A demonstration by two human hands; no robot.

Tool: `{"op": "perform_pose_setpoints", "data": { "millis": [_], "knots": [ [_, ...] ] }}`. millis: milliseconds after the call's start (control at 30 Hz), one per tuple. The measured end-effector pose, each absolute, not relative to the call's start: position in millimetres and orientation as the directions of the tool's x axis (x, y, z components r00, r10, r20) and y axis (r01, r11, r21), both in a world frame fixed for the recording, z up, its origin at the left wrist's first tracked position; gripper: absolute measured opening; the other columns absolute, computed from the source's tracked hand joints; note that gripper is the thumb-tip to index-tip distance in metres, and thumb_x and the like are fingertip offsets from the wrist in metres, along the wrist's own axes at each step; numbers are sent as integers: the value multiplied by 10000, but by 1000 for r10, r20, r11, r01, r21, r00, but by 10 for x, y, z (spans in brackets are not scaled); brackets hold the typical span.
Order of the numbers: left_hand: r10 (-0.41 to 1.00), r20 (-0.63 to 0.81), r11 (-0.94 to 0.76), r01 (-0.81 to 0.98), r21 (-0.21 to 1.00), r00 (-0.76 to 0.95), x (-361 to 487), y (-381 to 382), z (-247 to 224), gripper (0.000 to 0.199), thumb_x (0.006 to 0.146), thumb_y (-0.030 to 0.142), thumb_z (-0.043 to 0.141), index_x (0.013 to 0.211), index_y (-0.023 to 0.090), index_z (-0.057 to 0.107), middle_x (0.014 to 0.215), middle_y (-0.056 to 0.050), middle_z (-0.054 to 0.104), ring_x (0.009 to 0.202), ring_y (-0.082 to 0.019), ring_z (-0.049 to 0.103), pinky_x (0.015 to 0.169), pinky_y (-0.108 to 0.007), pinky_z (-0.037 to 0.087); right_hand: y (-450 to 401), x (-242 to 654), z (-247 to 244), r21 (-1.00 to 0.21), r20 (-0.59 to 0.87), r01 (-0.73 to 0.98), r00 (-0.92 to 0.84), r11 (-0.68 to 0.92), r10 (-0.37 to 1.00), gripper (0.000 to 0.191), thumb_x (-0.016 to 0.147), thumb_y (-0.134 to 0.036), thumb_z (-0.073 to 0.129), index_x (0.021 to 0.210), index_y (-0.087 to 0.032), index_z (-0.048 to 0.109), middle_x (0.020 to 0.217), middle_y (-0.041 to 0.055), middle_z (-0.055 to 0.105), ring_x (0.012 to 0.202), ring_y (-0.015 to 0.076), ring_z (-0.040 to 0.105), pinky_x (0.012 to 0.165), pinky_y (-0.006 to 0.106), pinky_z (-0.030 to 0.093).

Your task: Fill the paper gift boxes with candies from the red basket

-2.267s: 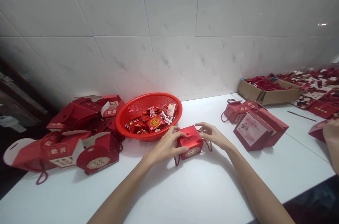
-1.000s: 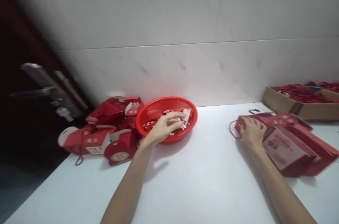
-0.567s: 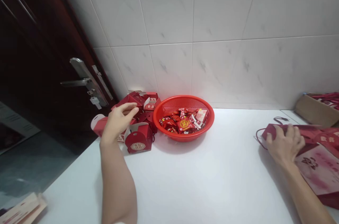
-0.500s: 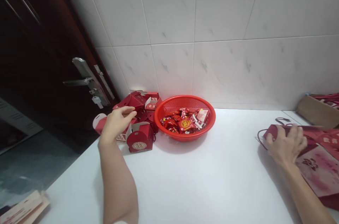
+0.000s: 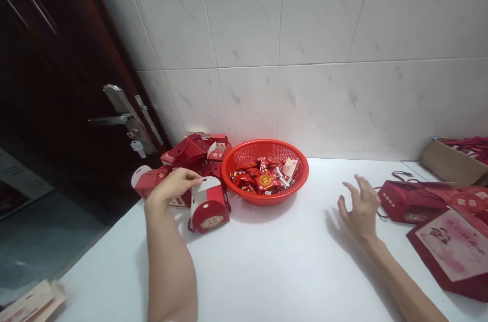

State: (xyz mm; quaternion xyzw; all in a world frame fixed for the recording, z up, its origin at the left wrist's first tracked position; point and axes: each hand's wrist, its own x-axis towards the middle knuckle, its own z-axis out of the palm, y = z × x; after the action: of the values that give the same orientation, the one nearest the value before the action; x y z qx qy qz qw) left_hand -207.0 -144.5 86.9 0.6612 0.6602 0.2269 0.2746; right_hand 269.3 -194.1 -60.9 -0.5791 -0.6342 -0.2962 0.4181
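Note:
My left hand pinches the pale upper flap of a small red gift box at the near edge of a pile. The box is slightly tilted, with a round gold emblem on its front and a cord at each side. My right hand hovers over the white table with its fingers spread and nothing in them. Just right of it lies a closed red gift box with a cord. Between my hands stands a red plastic basket holding several wrapped candies.
More red gift boxes are heaped by the wall on the left. A larger red box with a pink panel and a cardboard carton are at the right. Flat card pieces lie at the lower left. A door handle is beyond the table.
My left hand has closed on the box's flap, and the box has tipped and come nearer. My right hand has left the closed box at the right and moved left.

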Motion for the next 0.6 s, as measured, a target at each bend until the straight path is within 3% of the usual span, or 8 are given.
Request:
{"op": "perform_pose_setpoints", "data": {
  "millis": [133,267,433,500,600],
  "knots": [
    [983,-36,-105,715,691,179,-1902,-1633,1045,441,654,606,712,786,191,784,779,-48,757,769,-234,666,668,-273,498,-2058,2237,-546,-109,893,868,-128,484,431,374,903,-127,533,1267,-210,541,1296,165,607,1251,325,560,987,508,466],
    [931,-49,-241,711,660,361,-1523,-1801,1218,419,783,570,645,858,179,774,683,-24,681,615,-170,585,529,-237,429,-2293,1723,-261,-281,842,584,-231,761,488,445,913,-86,535,1336,-221,506,1181,128,675,1140,254,625,932,431,539],
    [770,58,-498,540,678,636,-958,-1838,1211,287,900,402,570,1064,192,677,856,-23,700,748,-165,610,682,-244,475,-2461,1397,153,-375,774,338,-399,863,492,333,960,-183,533,1290,-211,569,1259,128,657,1168,240,599,979,428,509],
    [699,83,-574,488,658,710,-783,-1806,1143,207,931,341,527,976,185,655,836,-18,683,753,-157,598,707,-245,466,-2476,1409,251,-393,712,332,-480,858,512,238,986,-236,514,1195,-201,622,1228,116,678,1107,225,598,955,412,498],
    [642,63,-631,479,610,764,-603,-1747,1034,245,940,239,459,841,167,670,799,-23,683,697,-141,576,665,-234,437,-2507,1501,313,-400,577,391,-595,829,559,207,1001,-311,504,987,-206,682,1085,75,727,985,212,570,895,389,471]
  ]
}}
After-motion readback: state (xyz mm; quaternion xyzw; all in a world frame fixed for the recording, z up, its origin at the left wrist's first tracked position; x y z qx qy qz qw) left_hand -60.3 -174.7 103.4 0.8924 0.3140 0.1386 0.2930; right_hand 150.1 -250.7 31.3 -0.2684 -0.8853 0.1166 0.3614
